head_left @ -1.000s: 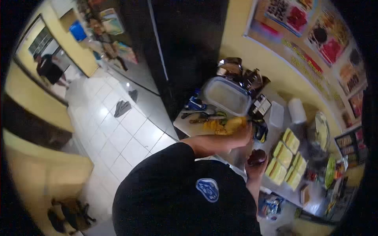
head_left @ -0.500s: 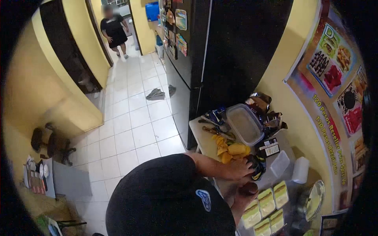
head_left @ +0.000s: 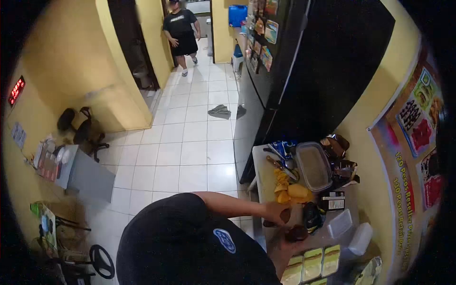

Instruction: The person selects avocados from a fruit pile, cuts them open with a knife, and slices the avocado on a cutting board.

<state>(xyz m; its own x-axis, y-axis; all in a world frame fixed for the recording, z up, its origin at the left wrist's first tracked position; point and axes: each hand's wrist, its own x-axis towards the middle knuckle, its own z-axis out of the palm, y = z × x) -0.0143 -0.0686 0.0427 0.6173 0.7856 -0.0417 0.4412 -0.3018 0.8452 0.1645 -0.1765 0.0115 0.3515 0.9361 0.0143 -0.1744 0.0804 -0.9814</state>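
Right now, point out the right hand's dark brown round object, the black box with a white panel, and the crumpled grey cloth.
Dark brown round object [head_left: 297, 232]: head view, middle of its surface.
Black box with a white panel [head_left: 335, 203]: head view, that panel.
Crumpled grey cloth [head_left: 220, 112]: head view, its middle.

Near side of black bag [head_left: 312, 217]: dark round item [head_left: 297, 233] blurred, identity unclear; right hand [head_left: 284, 246] partly hidden behind it; lowest filled tray [head_left: 318, 281] cut off by lower edge.
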